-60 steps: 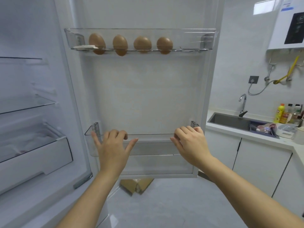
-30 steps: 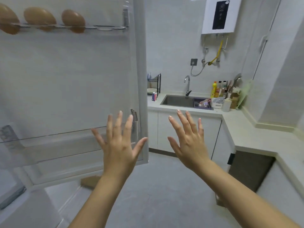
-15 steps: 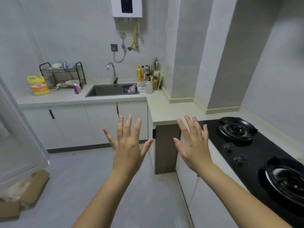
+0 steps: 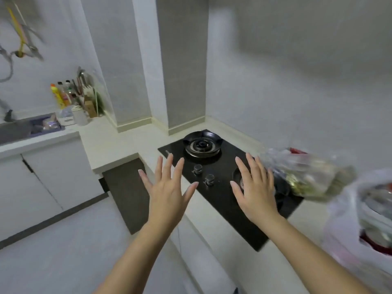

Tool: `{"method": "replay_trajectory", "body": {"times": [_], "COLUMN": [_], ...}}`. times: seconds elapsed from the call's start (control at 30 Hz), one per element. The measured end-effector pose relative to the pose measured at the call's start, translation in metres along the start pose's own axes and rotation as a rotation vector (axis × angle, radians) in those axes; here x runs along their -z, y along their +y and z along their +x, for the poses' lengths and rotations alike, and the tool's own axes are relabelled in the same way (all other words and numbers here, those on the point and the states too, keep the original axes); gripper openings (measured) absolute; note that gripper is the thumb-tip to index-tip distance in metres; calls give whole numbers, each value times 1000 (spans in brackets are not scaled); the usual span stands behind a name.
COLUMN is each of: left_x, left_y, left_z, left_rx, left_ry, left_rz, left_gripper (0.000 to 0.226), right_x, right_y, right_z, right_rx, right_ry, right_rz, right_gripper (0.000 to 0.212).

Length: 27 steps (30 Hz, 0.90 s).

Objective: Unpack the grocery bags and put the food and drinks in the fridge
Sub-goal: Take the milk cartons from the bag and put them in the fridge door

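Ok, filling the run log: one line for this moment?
left hand: open, empty | right hand: open, empty | clear bag, white bag: on counter by hob

Both hands are up over the counter [image 4: 110,145] corner, fingers spread, nothing in them. Our left hand [image 4: 167,194] is off the near edge and our right hand [image 4: 254,192] is above the black hob [image 4: 222,200]. There is free air between the hands and ahead of them.

- **Right:** a clear plastic bag [image 4: 307,177] slumps across the hob's right end, just beside our right fingers. We cannot tell whether they touch.
- **Nearer right:** a white plastic bag [image 4: 360,219] bulks up on the counter.
- **Ahead:** the far burner [image 4: 201,145] and two knobs [image 4: 198,169] stand low.
- **Far left:** a bare counter strip runs toward crowded bottles [image 4: 63,96] beside the sink [image 4: 14,130].
- **Far side:** walls [image 4: 297,92] close it off.
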State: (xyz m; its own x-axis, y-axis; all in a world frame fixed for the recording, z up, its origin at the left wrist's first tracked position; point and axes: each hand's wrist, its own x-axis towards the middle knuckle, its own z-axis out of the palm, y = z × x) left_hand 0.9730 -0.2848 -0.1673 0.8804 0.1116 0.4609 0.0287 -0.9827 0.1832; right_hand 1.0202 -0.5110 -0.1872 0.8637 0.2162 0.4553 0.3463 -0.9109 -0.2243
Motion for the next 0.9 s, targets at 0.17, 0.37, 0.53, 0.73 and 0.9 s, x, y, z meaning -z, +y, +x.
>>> {"method": "replay_trajectory", "body": {"times": [0.17, 0.37, 0.53, 0.73, 0.9], "left_x": [-52, -124, -190, -276, -332], "left_y": [58, 124, 178, 247, 284], "left_z": [47, 129, 216, 308, 347], "left_rx": [-146, -345, -463, -253, 172], "left_ry": [-62, -144, -226, -536, -970], "left_rz": [-103, -170, -227, -493, -682], "left_gripper": [70, 72, 67, 82, 109], "right_x": [8, 5, -9, -15, -30], "right_y": [75, 166, 231, 292, 346], "right_z": [0, 30, 74, 134, 143], "right_rx": [-202, -460, -725, -1235, -1561], "right_ry": [-4, 15, 99, 252, 207], "right_rz": [-106, -153, 3, 276, 347], "right_gripper": [60, 59, 69, 91, 103]}}
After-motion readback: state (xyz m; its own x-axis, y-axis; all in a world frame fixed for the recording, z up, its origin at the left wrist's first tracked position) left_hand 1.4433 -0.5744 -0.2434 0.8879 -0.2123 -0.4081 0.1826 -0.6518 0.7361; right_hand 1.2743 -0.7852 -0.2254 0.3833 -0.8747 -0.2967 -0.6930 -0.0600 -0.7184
